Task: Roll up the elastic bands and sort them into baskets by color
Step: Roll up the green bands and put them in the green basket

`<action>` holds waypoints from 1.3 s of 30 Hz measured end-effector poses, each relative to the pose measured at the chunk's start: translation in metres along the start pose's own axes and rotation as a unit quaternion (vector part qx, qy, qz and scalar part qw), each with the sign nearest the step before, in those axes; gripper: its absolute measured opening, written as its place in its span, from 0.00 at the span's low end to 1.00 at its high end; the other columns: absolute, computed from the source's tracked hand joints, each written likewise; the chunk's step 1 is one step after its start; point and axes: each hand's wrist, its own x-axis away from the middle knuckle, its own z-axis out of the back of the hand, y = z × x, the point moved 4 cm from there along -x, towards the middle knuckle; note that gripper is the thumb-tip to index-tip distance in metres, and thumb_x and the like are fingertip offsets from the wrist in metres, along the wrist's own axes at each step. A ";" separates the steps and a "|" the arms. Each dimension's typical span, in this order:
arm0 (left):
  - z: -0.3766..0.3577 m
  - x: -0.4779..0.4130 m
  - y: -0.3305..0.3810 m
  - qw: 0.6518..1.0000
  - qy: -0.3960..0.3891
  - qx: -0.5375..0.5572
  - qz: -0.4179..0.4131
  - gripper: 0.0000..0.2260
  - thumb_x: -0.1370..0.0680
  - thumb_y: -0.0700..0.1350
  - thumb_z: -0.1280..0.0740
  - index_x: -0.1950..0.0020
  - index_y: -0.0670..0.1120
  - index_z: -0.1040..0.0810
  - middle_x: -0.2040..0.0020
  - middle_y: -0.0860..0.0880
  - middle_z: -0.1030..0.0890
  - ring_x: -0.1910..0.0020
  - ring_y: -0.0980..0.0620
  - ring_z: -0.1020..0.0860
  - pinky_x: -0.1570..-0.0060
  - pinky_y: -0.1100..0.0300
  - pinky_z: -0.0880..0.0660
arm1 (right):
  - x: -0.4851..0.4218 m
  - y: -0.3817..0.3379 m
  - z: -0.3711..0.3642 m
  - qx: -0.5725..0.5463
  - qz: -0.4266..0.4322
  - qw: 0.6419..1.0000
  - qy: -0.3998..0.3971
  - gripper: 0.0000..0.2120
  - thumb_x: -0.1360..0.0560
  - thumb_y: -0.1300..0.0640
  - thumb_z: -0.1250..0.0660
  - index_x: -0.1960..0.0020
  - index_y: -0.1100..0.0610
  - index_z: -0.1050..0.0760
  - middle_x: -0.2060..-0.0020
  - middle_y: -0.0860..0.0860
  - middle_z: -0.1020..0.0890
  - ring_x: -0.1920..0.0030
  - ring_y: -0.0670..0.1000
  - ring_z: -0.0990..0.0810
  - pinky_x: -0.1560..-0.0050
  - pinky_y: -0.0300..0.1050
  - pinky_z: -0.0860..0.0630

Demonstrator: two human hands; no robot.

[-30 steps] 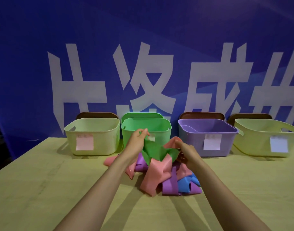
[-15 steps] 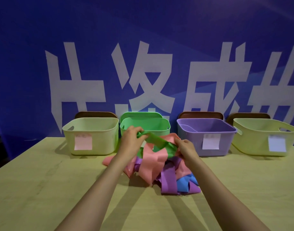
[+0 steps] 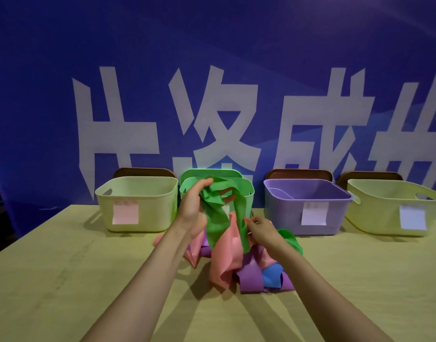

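Left to right, 4 baskets: pale yellow plastic basket [image 3: 135, 203]; my left hand [image 3: 192, 206], fingers curled round the bunched green elastic band [image 3: 215, 218], held up before the green plastic basket [image 3: 248, 193]; my right hand [image 3: 262, 230], pinching that band's hanging strand above the pile of pink, purple and blue bands [image 3: 226, 265]; lilac plastic basket [image 3: 308, 193]; second pale yellow basket [image 3: 384, 203].
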 end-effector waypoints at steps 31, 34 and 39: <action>0.035 -0.033 -0.009 0.985 0.088 -0.119 -0.088 0.48 0.38 0.62 0.24 0.26 0.43 0.39 0.28 0.43 0.31 0.30 0.46 0.32 0.29 0.43 0.38 | 0.043 -0.019 -0.021 0.183 0.076 0.978 -0.069 0.23 0.32 0.36 0.29 0.66 0.56 0.26 0.73 0.48 0.26 0.71 0.47 0.29 0.66 0.41 0.33; 0.038 -0.027 -0.009 0.987 0.084 -0.104 -0.088 0.42 0.34 0.58 0.26 0.26 0.44 0.39 0.32 0.43 0.27 0.31 0.45 0.30 0.30 0.43 0.37 | 0.047 -0.015 -0.023 0.209 0.073 0.975 -0.033 0.25 0.34 0.35 0.28 0.63 0.53 0.35 0.66 0.50 0.27 0.65 0.49 0.30 0.64 0.44 0.35; 0.030 -0.014 -0.009 0.993 0.063 -0.064 -0.070 0.13 0.20 0.45 0.38 0.36 0.45 0.28 0.45 0.46 0.19 0.41 0.45 0.22 0.35 0.42 0.31 | 0.054 -0.007 -0.042 0.324 0.090 0.941 -0.047 0.29 0.33 0.35 0.30 0.48 0.57 0.34 0.56 0.53 0.24 0.57 0.52 0.27 0.60 0.45 0.33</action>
